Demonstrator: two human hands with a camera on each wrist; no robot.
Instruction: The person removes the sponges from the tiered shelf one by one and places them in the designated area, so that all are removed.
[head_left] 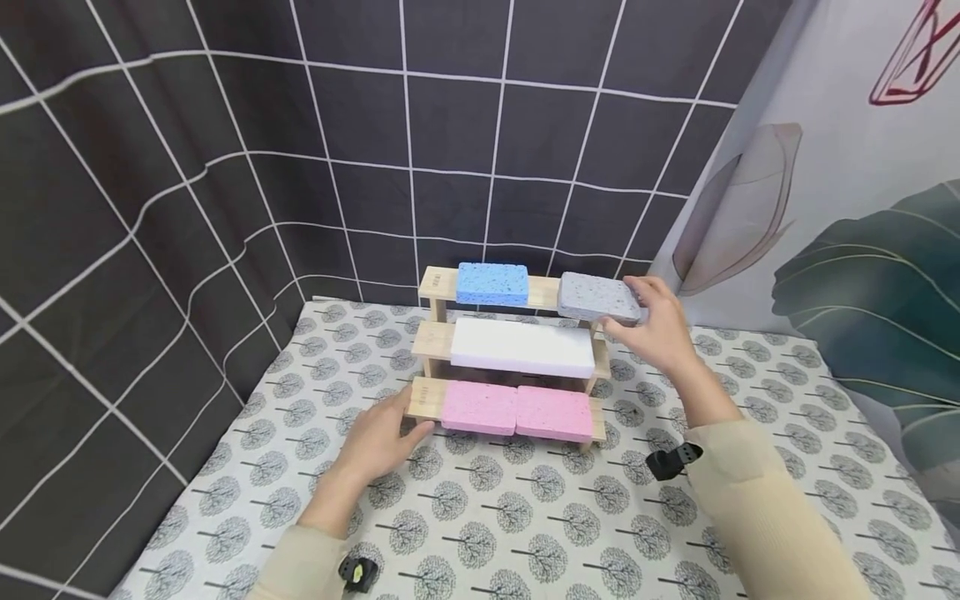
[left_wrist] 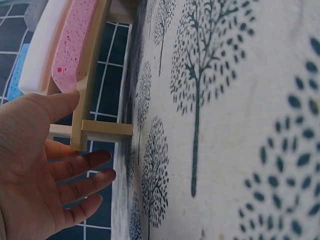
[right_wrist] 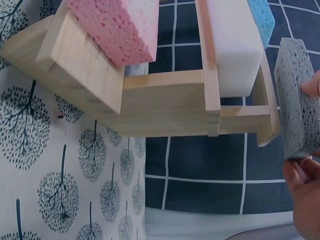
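A three-tier wooden rack (head_left: 428, 398) stands on the cloth. Two pink sponges (head_left: 480, 407) lie side by side on its lowest step, and white sponge blocks (head_left: 522, 346) fill most of the middle one. On the top step sits a blue sponge (head_left: 492, 283). My right hand (head_left: 660, 327) grips a grey sponge (right_wrist: 295, 95) between thumb and fingers at the top step's right end; I cannot tell whether it touches the wood. My left hand (head_left: 381, 437) holds the lowest step's left end, the thumb (left_wrist: 65, 105) at the board's edge and the other fingers beyond it.
A dark curtain with a white grid (head_left: 450, 125) hangs behind the rack and on the left. To the right is a pale curtain with a leaf print (head_left: 877, 275). A tree-patterned cloth (head_left: 480, 533) covers the table. Each wrist bears a black strap device (head_left: 672, 460).
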